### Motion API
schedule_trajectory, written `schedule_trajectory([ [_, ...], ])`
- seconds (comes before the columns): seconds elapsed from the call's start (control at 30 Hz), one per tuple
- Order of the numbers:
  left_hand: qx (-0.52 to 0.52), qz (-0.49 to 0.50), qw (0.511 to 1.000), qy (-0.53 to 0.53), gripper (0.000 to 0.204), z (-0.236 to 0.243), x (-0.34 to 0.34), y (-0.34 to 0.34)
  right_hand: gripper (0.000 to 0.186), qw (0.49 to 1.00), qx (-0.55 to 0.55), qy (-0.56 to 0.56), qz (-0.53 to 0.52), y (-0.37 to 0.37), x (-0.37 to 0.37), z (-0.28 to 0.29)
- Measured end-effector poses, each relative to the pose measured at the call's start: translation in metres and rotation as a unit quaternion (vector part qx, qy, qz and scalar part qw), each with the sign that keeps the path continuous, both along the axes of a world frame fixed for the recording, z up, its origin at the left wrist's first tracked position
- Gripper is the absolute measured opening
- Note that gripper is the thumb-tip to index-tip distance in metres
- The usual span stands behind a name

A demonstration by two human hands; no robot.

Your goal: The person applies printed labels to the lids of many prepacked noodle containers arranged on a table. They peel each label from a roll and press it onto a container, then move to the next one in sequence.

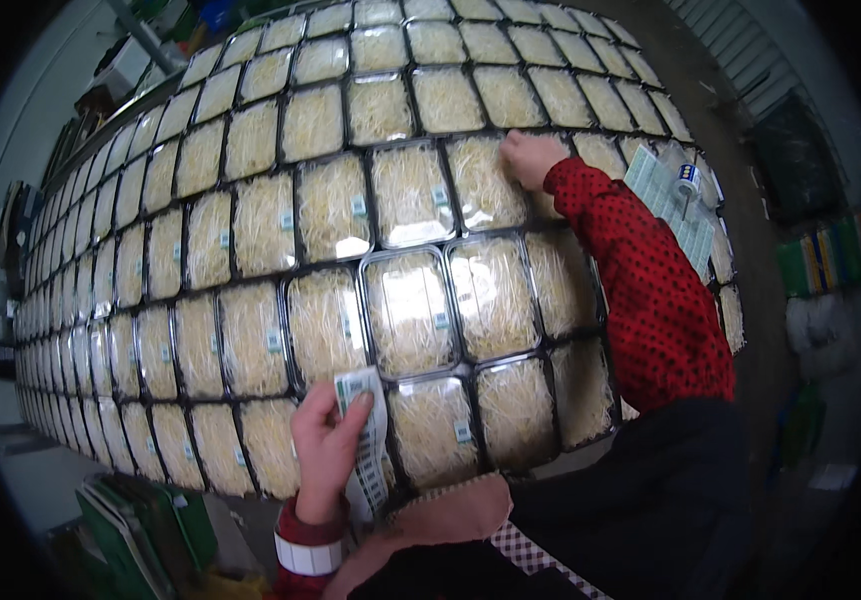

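Note:
My left hand (328,435), at the lower middle, pinches a strip of small green-and-white labels (370,460) between thumb and fingers. The strip hangs down toward my body. Reaching out to the right, my right hand (533,160) is closed at the upper right corner of a clear-lidded black tray of bean sprouts (485,185). Whatever its fingertips may hold is hidden. Several trays bear a small label on the right side of the lid, such as the tray (408,310) in front of me. The tray (495,300) to its right shows no label.
Rows of the same sprout trays (380,105) cover the broad surface, packed edge to edge. Pale green label sheets (670,200) and a small white bottle (687,180) lie on the trays at right. Green crates (140,530) stand at lower left, and more coloured crates (825,260) at far right.

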State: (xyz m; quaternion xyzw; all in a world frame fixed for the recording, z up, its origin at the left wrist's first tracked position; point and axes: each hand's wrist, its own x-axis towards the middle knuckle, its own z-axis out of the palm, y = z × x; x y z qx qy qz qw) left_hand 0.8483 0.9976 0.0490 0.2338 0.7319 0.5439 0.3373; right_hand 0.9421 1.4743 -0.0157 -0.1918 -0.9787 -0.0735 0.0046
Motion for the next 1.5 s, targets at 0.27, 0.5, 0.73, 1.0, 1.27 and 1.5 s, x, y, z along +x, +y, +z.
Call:
schedule_trajectory([
  [0.27,0.051,-0.045,0.998,0.01,0.007,0.015,0.04,0.022,0.022,0.702,-0.695,0.152,0.033,-0.26,0.053,0.074],
  [0.5,0.109,-0.034,0.975,0.193,0.011,0.02,0.09,0.008,0.019,0.622,-0.742,0.248,-0.007,-0.324,0.111,0.063],
  [0.73,0.093,0.143,0.981,-0.087,0.012,-0.001,0.185,-0.024,0.014,0.711,-0.656,0.223,0.122,-0.318,0.155,0.062],
  [1.0,0.105,0.187,0.975,0.055,0.008,0.001,0.25,-0.026,0.016,0.663,-0.736,0.03,0.134,-0.315,0.189,0.086],
  [1.27,0.082,0.264,0.959,-0.062,0.021,-0.008,0.308,0.002,0.014,0.777,-0.575,0.129,0.222,-0.213,0.15,0.081],
  [1.5,0.098,0.224,0.968,-0.049,0.008,-0.01,0.344,0.047,0.013,0.908,-0.159,0.056,0.384,-0.11,0.096,0.001],
])
